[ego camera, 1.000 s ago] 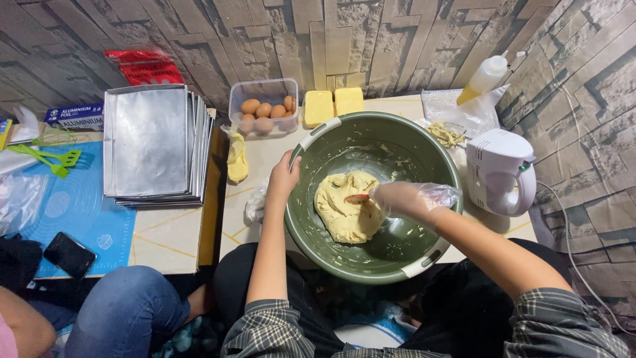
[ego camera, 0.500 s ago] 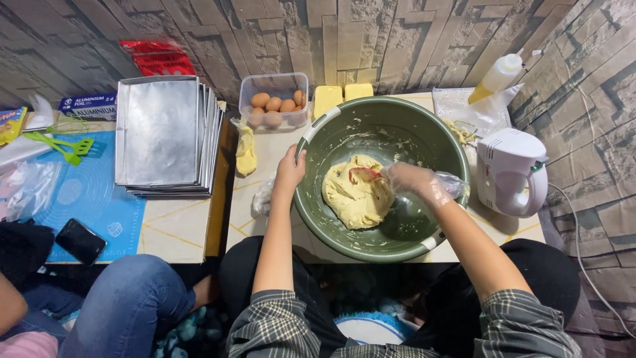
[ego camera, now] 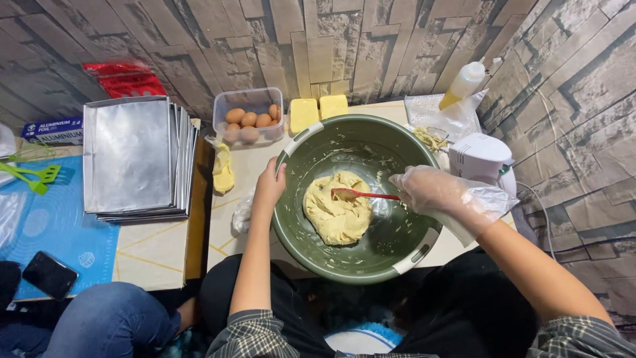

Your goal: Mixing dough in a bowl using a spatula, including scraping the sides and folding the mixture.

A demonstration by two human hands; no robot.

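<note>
A large green bowl sits on the low table in front of me, with a lump of yellow dough in its bottom. My left hand grips the bowl's left rim. My right hand, inside a clear plastic glove, holds a red spatula whose blade lies on top of the dough.
A white hand mixer stands right of the bowl, a squeeze bottle behind it. Eggs in a clear tub, two butter blocks and a stack of metal trays lie at back left. A phone rests on a blue mat. Another person's knee is lower left.
My gloved right hand has drawn back to the right and the spatula blade now rests on the dough's top. The left hand stays on the rim. My view shifted slightly.
</note>
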